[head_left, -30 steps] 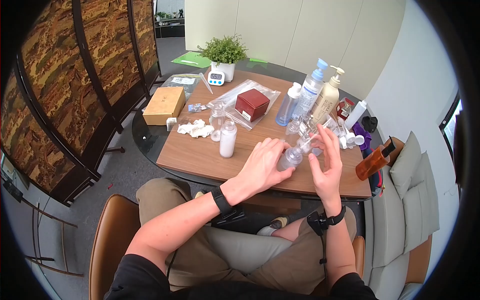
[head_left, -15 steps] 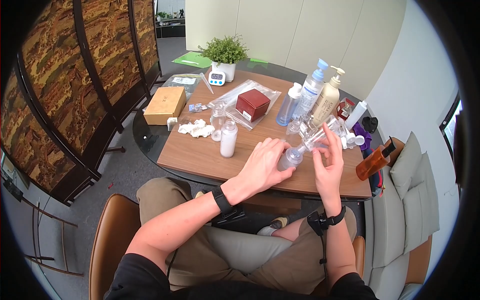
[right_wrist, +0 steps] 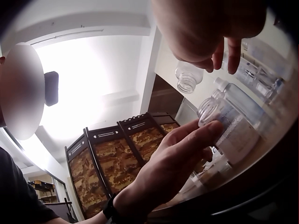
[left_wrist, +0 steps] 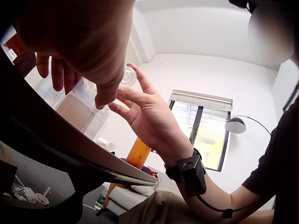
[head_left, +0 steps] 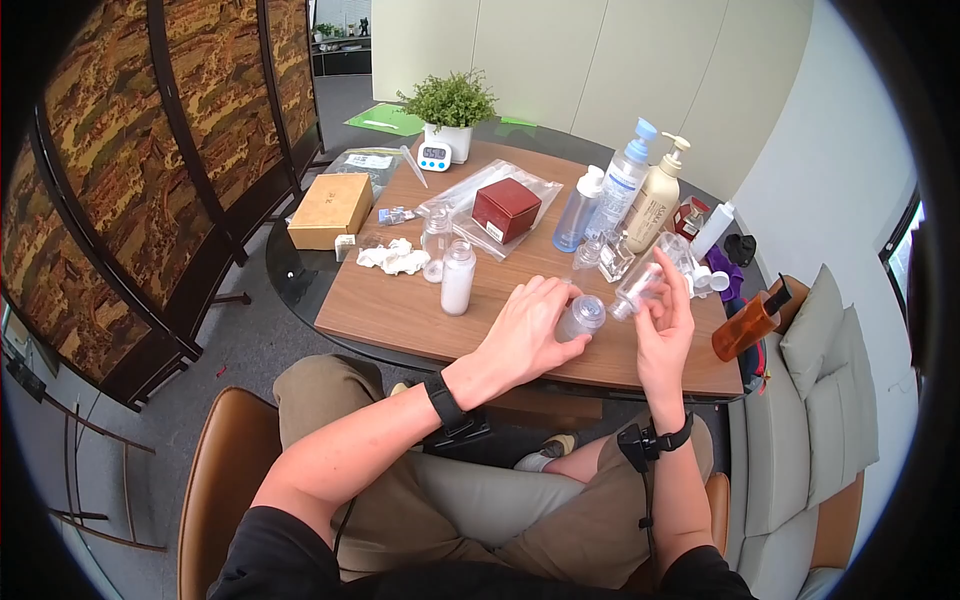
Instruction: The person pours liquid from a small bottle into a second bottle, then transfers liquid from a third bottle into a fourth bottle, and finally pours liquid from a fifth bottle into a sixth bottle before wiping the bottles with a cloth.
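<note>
My left hand (head_left: 530,330) curls round a clear bottle (head_left: 581,318) upright near the table's front edge; in the right wrist view this bottle (right_wrist: 236,137) has an open threaded neck and whitish contents. To its right, my right hand (head_left: 665,335) holds a second clear bottle (head_left: 636,290) between fingers and thumb, tilted with its neck down to the left. Seen from the right wrist, the tilted bottle's threaded neck (right_wrist: 186,84) is apart from the other bottle's mouth. The left wrist view shows its round base (left_wrist: 127,77) by the right fingertips.
Left of my hands stand a white-filled bottle (head_left: 457,280) and a clear one (head_left: 435,245), beside crumpled tissue (head_left: 393,257). Behind are a dark red box (head_left: 504,210) and pump bottles (head_left: 652,205). An amber bottle (head_left: 742,333) is at the right edge.
My right hand has moved slightly right with the tilted bottle, whose neck has left the mouth of the bottle in my left hand. The left hand has stayed in place.
</note>
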Demonstrator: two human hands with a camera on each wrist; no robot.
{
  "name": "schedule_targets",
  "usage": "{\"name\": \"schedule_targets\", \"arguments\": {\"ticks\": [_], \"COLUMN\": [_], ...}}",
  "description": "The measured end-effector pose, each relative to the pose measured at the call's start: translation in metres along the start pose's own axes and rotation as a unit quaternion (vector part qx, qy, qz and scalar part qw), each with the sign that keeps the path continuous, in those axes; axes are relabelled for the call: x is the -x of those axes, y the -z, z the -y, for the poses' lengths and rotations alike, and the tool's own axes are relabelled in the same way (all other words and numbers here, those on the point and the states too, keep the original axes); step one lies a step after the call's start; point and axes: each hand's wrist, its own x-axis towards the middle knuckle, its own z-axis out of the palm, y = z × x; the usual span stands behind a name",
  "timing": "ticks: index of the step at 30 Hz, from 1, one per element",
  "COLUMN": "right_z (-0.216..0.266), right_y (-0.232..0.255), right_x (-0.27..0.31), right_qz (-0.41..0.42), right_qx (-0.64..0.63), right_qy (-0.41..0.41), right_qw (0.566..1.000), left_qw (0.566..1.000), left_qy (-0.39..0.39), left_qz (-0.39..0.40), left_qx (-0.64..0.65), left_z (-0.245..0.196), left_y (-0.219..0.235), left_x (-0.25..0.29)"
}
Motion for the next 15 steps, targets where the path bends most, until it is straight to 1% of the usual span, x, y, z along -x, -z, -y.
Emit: {"name": "schedule_targets", "arguments": {"ticks": [2, 4, 5, 7, 10, 11, 13, 15], "right_z": [0.001, 0.009, 0.011, 0.014, 0.015, 0.016, 0.019, 0.022], "right_y": [0.001, -0.003, -0.004, -0.006, -0.009, -0.010, -0.012, -0.012], "right_x": [0.000, -0.001, -0.001, 0.000, 0.001, 0.001, 0.002, 0.003], "right_qz": [0.006, -0.020, -0.020, -0.035, -0.040, -0.040, -0.023, -0.023], "right_qx": [0.016, 0.060, 0.060, 0.114, 0.120, 0.120, 0.164, 0.172], "right_qy": [0.002, 0.023, 0.023, 0.039, 0.034, 0.034, 0.051, 0.044], "right_qw": [1.000, 0.998, 0.998, 0.992, 0.991, 0.991, 0.985, 0.984], "left_qw": [1.000, 1.000, 1.000, 1.000, 1.000, 1.000, 1.000, 1.000], "left_qy": [0.000, -0.003, -0.003, -0.003, 0.004, 0.004, 0.007, 0.005], "left_qz": [0.000, -0.004, -0.004, -0.004, 0.011, 0.011, 0.017, 0.017], "left_qx": [0.000, -0.003, -0.003, -0.001, 0.008, 0.008, 0.013, 0.013], "left_z": [0.000, 0.001, 0.001, 0.001, -0.002, -0.003, -0.005, -0.005], "left_y": [0.000, -0.001, -0.002, -0.001, 0.001, 0.001, 0.000, 0.000], "left_x": [0.000, 0.000, 0.000, -0.001, 0.000, 0.000, 0.001, 0.000]}}
